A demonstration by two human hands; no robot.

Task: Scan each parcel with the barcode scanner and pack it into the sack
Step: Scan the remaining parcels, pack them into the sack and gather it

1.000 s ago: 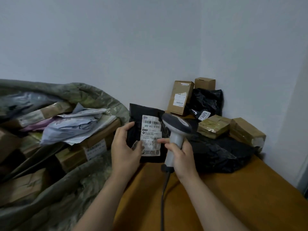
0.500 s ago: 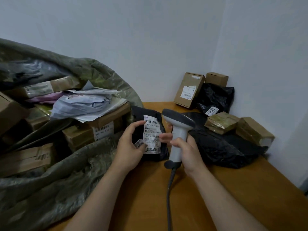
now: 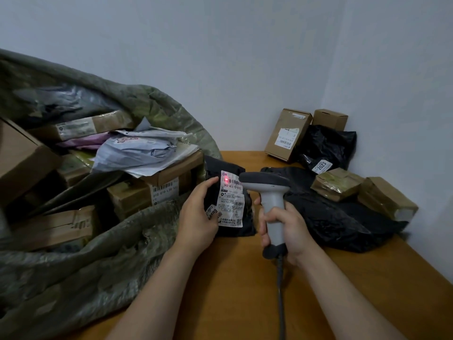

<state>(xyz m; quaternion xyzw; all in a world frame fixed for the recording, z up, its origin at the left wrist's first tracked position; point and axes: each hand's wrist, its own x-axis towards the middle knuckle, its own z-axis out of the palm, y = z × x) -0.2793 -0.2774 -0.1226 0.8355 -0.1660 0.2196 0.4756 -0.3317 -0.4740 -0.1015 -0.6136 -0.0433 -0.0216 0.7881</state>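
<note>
The sack (image 3: 117,256) is mostly filled. A black parcel (image 3: 217,169) is gripped by the left hand (image 3: 196,217), the barcode scanner (image 3: 270,192) by the right hand (image 3: 285,228) — more are left at the far table (image 3: 235,298) corner.

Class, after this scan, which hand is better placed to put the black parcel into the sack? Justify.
Left. The left hand holds the black parcel right beside the open sack; the right hand grips the barcode scanner, farther from it.

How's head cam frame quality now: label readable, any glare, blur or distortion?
Head view: dim, flat light, no glare; label on the black parcel sharp enough for large digits, fine print unreadable; red dot from the barcode scanner sits on its barcode. Head view: wide-angle bending at edges; sack contents slightly soft.
</note>
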